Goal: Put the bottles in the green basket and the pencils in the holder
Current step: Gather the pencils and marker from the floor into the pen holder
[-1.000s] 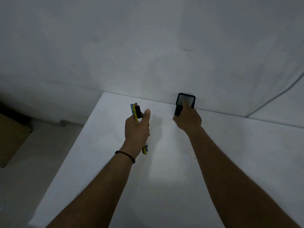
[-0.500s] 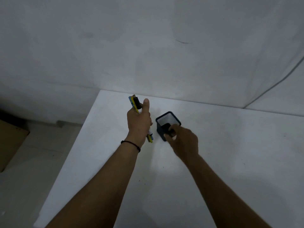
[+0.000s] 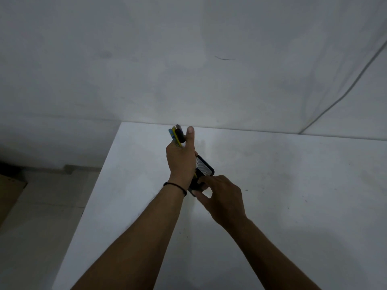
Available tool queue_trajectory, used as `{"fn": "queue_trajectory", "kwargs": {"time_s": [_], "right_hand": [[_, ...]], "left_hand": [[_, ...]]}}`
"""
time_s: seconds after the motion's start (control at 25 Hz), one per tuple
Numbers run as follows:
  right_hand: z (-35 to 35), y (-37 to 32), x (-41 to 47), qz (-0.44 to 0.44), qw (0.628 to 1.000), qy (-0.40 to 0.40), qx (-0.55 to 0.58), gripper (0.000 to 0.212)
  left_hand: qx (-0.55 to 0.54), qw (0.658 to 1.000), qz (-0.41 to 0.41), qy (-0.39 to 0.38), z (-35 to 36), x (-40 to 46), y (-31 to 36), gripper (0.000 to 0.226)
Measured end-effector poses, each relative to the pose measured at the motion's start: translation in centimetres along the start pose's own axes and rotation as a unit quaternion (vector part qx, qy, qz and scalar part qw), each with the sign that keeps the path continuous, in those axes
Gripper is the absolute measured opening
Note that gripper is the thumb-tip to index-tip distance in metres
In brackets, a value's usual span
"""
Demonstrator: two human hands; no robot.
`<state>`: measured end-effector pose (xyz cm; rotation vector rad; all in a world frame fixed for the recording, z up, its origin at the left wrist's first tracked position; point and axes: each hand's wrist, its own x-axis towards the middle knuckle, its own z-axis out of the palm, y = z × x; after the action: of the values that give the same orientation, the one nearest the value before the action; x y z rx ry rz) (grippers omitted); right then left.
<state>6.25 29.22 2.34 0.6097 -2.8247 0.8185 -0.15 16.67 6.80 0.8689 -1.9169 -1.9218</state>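
My left hand [image 3: 181, 160] is closed around a bundle of pencils [image 3: 176, 135], yellow, blue and black, whose upper ends stick out above the fist. Just below and behind that hand stands the black mesh holder [image 3: 204, 168], tilted toward me. My right hand [image 3: 222, 196] grips the holder's near side with thumb and fingers. The lower ends of the pencils are hidden behind my left hand, right at the holder's mouth. No bottles and no green basket are in view.
The white table [image 3: 272, 195] fills the right and lower part of the view; its left edge runs diagonally from the far corner down. A grey wall rises behind it. Floor and a brown box [image 3: 8, 197] lie to the left.
My right hand has pulled the holder from the table's back edge toward me, up to my left hand. The left hand has shifted right so the pencils' lower ends meet the holder.
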Motion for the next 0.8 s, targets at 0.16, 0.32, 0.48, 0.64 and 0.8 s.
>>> {"fn": "queue_trajectory", "kwargs": {"time_s": [0.16,0.32,0.48,0.64,0.8], "right_hand": [[-0.2,0.2,0.8,-0.006,0.999,0.036,0.014,0.021],[-0.4,1.1,2.4,0.023,0.999,0.037,0.0,0.02],[-0.1,2.1,3.6,0.036,0.999,0.035,0.01,0.015],[0.3,3.8,5.1,0.07,0.997,0.03,-0.006,0.02],[0.4,6.9,7.4,0.118,0.991,0.036,-0.054,0.015]], "left_hand": [[0.125,0.988,0.08,-0.039,-0.4,-0.1,-1.8,0.051],[0.143,0.984,0.06,-0.085,-0.2,0.0,-2.7,0.032],[0.167,0.975,0.064,-0.132,0.5,0.7,-3.0,0.032],[0.165,0.969,0.03,-0.179,1.8,2.4,-2.4,0.064],[0.17,0.967,0.017,-0.188,3.8,4.4,-1.9,0.065]]}}
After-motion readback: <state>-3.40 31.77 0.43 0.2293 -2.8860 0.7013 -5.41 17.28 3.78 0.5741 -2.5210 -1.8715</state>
